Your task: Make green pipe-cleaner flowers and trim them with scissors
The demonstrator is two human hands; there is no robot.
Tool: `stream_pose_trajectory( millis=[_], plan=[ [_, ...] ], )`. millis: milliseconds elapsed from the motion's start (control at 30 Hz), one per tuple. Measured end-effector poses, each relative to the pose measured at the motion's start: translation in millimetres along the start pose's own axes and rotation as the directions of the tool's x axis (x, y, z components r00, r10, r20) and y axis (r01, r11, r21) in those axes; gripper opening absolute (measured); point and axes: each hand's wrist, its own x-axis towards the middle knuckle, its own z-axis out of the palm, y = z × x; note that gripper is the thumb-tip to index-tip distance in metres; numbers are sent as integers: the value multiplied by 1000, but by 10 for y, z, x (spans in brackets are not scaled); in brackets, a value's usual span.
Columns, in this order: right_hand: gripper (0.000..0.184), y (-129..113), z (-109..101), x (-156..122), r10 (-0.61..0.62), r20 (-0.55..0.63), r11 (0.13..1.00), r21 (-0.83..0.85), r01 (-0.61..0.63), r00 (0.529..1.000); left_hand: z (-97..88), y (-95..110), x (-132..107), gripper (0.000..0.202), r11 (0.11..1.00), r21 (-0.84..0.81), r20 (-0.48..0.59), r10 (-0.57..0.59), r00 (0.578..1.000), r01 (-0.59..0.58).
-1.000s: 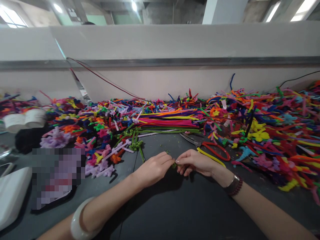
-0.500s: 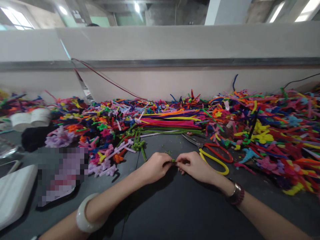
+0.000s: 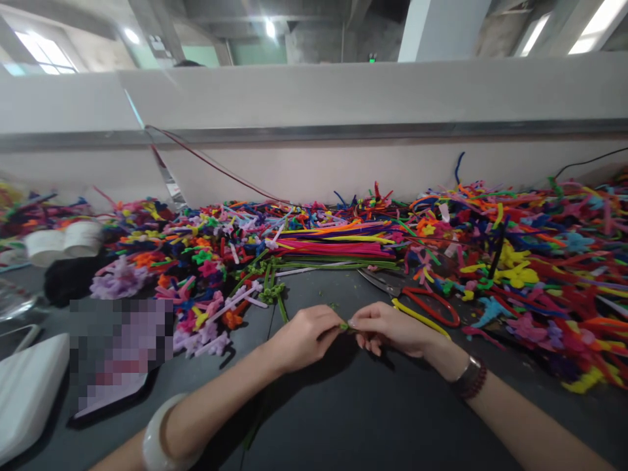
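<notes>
My left hand (image 3: 305,335) and my right hand (image 3: 392,327) meet fingertip to fingertip over the dark table (image 3: 343,418). Both are closed in a pinch on a small green pipe cleaner piece (image 3: 344,325), of which only a short bit shows between the fingers. A green strand seems to run down under my left forearm, mostly hidden. A white bangle (image 3: 157,438) is on my left wrist and a dark bracelet (image 3: 470,378) on my right wrist.
Scissors with red and yellow handles (image 3: 422,307) lie just right of my hands. A bundle of straight pipe cleaners (image 3: 333,245) and a wide heap of coloured twisted pieces (image 3: 530,261) fill the back. White cups (image 3: 63,239) and a white object (image 3: 24,392) sit left.
The hands stay pinched together on the green piece, with small twisting shifts of the fingers. The view has dropped slightly, so everything sits a little lower in the picture.
</notes>
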Motion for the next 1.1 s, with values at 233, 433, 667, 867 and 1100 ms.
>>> stream_pose_trajectory(
  millis=[233,433,667,867,1100],
  plan=[
    [19,-41,-20,-45,108,58,982,146,-116,992,8,-57,-50,24,944,196,74,255,964,-264],
    [15,-39,50,-40,-108,-77,982,-165,95,991,2,-19,-6,23,1000,-22,16,-20,1000,20],
    [17,-18,126,-92,-623,23,510,-746,428,782,-62,-82,58,28,529,-613,435,-395,809,587],
    [19,-35,78,-27,-48,-93,993,-111,37,995,14,26,5,21,967,-156,50,-195,980,200],
    [28,-40,60,-44,103,-24,988,116,-100,994,72,14,-76,20,927,306,64,209,976,-218]
  ],
)
